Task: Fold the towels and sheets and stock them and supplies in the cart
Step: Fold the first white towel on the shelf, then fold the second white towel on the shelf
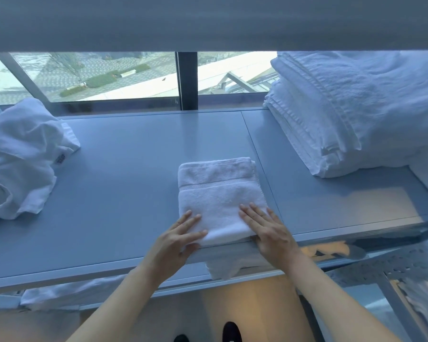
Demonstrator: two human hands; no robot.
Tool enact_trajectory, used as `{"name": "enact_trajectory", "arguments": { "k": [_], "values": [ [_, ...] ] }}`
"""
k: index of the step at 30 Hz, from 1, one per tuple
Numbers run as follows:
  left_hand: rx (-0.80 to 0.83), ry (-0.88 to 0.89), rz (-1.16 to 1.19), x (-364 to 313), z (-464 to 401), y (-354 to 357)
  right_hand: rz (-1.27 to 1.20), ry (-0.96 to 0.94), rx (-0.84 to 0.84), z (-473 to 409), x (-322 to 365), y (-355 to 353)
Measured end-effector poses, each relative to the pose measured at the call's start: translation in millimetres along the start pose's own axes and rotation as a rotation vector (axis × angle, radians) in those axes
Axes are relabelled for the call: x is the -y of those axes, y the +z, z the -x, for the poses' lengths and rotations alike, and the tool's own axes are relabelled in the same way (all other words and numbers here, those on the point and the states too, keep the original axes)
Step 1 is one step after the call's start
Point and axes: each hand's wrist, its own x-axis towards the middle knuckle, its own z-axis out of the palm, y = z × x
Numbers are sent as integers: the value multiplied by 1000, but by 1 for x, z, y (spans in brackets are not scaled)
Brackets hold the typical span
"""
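A small white towel [218, 193], folded into a neat rectangle, lies on the grey shelf [124, 169] near its front edge. My left hand [176, 239] rests flat on the towel's near left corner with straight fingers. My right hand [269, 228] presses flat on its near right corner, the thumb down at the shelf edge. At the right end of the shelf stands a tall stack of folded white linens [356, 112]. On the left lies a heap of unfolded white towels [20, 156].
Another shelf panel [208, 21] spans the top of the view. Behind the shelf is a window [97, 75] with a dark post. White cloth [227, 265] hangs on a lower shelf under the front edge. My shoes show on the tan floor [245, 304].
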Motion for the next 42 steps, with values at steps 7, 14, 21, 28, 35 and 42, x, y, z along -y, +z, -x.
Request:
{"name": "enact_trajectory", "arguments": {
  "k": [7, 14, 21, 28, 35, 42],
  "values": [
    [-13, 28, 18, -26, -80, 53, 68, 154, 30, -9, -83, -28],
    [-2, 30, 22, -46, -143, 96, 87, 237, 54, -7, -145, -49],
    [-22, 40, -7, -57, -173, 120, 89, 255, 83, -11, -175, -66],
    [-23, 46, -117, -47, -171, 112, 72, 237, 59, -16, -157, -68],
    [-14, -54, -184, -8, -135, 54, 7, 175, -25, -62, -88, -59],
    [-139, -147, -282, 71, -64, -73, -24, 25, -35, -158, 48, -31]
  ]
}}
